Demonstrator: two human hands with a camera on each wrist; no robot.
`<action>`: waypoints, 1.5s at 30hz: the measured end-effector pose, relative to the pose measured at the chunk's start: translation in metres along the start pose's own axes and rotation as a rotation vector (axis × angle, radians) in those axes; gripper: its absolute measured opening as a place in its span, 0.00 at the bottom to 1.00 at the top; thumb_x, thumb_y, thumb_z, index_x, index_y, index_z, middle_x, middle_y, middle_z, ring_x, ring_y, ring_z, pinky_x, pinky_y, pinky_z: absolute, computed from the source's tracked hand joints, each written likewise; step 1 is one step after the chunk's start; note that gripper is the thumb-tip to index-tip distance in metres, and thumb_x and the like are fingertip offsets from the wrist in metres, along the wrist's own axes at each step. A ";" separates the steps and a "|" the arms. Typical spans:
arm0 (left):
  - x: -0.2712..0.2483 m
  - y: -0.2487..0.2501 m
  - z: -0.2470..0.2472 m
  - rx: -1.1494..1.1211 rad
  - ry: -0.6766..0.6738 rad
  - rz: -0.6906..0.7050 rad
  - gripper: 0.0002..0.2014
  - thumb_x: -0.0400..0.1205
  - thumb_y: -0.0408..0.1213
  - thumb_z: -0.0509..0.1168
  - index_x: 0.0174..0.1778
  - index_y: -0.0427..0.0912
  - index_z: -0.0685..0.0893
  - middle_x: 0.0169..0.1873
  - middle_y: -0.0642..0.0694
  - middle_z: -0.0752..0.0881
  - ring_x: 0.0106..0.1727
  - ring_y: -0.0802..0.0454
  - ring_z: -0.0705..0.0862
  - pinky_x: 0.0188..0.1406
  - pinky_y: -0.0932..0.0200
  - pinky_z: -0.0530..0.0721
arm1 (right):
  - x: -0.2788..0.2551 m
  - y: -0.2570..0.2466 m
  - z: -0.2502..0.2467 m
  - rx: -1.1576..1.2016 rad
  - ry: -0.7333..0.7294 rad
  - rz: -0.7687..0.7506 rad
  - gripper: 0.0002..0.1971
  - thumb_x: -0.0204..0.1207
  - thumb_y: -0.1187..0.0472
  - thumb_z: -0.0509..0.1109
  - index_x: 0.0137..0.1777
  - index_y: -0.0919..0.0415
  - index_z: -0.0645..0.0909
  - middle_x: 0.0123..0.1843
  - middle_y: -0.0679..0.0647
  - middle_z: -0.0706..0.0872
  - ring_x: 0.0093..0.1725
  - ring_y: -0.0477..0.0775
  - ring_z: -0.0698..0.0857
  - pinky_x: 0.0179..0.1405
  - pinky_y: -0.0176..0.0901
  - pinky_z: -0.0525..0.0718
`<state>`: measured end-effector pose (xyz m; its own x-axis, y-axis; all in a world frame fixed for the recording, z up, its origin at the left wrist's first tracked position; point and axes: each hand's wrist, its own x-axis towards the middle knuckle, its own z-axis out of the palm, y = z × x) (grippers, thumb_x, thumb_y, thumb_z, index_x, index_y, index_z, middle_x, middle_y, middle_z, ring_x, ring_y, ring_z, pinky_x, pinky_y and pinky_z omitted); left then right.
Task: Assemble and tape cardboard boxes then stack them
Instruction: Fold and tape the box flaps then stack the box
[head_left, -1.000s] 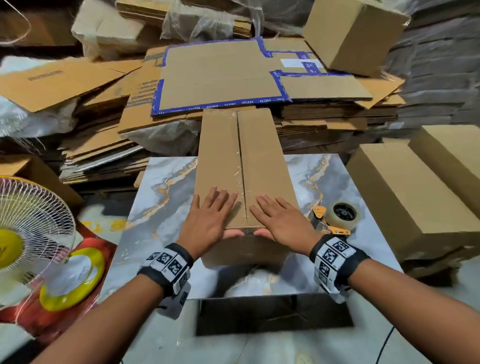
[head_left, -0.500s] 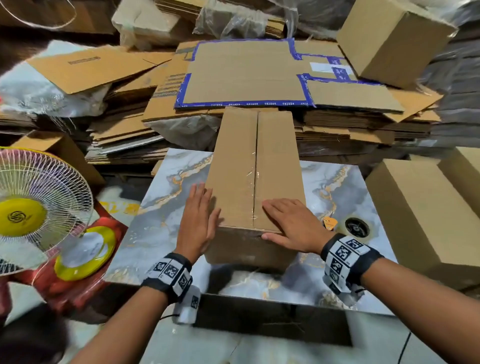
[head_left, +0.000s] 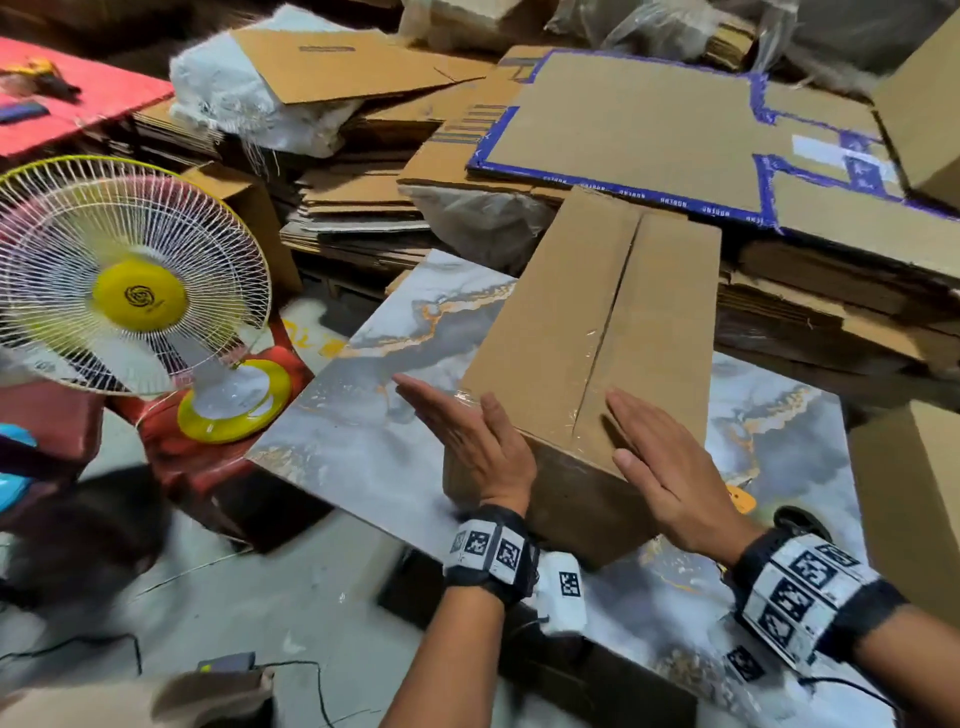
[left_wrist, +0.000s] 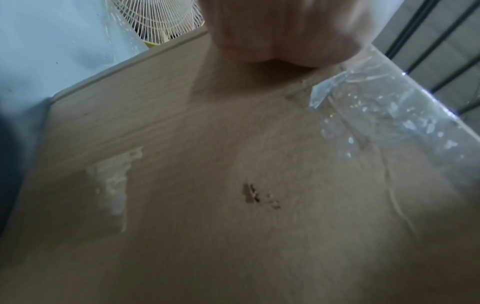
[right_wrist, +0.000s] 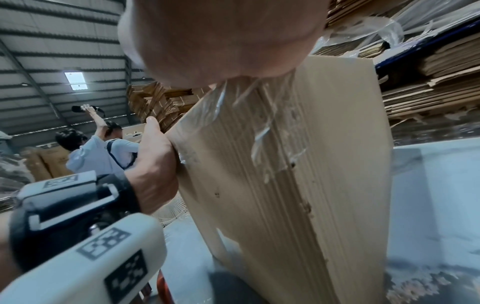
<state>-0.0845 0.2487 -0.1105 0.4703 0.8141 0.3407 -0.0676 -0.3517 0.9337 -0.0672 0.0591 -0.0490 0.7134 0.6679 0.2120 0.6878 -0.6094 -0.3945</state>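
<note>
A long brown cardboard box (head_left: 597, 322) lies on the marble-patterned table (head_left: 374, 447), clear tape running down its top seam. My left hand (head_left: 467, 441) is at the near left corner, straight fingers laid along the box's left side and thumb on the top edge. My right hand (head_left: 660, 457) rests flat on the top, right of the seam, at the near end. In the left wrist view the box wall (left_wrist: 207, 185) fills the frame below my palm (left_wrist: 272, 30). The right wrist view shows the taped end face (right_wrist: 285, 164). A tape dispenser (head_left: 743, 500) peeks out behind my right wrist.
A white and yellow fan (head_left: 130, 280) stands left of the table. Stacks of flat cardboard (head_left: 649, 130) rise behind it. Assembled boxes (head_left: 914, 493) sit at the right. Other people (right_wrist: 98, 152) stand in the distance. Cables lie on the floor (head_left: 260, 597).
My left hand has slid off the box's top onto its left side. My right hand stays on the top. The head view has swung left, bringing the fan further in.
</note>
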 end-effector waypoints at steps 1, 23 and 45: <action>0.000 0.000 0.001 0.011 0.011 0.016 0.43 0.91 0.60 0.40 0.85 0.23 0.40 0.87 0.30 0.40 0.90 0.40 0.41 0.88 0.37 0.44 | 0.000 0.001 0.001 0.004 0.002 -0.002 0.40 0.86 0.30 0.39 0.87 0.57 0.63 0.87 0.50 0.65 0.85 0.47 0.63 0.83 0.34 0.53; 0.041 0.019 -0.005 -0.152 0.295 -0.001 0.36 0.90 0.53 0.48 0.88 0.31 0.49 0.88 0.37 0.52 0.88 0.49 0.53 0.88 0.51 0.52 | 0.000 0.003 0.006 0.001 0.039 -0.003 0.39 0.86 0.31 0.36 0.89 0.53 0.59 0.87 0.50 0.66 0.86 0.49 0.65 0.84 0.50 0.63; 0.039 0.039 0.006 -0.146 0.319 -0.055 0.37 0.89 0.53 0.47 0.88 0.32 0.49 0.89 0.35 0.47 0.90 0.46 0.47 0.89 0.51 0.48 | -0.001 0.001 0.007 -0.007 0.048 -0.019 0.40 0.85 0.30 0.34 0.88 0.51 0.60 0.88 0.51 0.65 0.86 0.51 0.65 0.82 0.48 0.61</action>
<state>-0.0633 0.2641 -0.0619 0.1798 0.9414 0.2853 -0.1859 -0.2522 0.9496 -0.0681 0.0611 -0.0553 0.7056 0.6582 0.2625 0.7022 -0.5996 -0.3838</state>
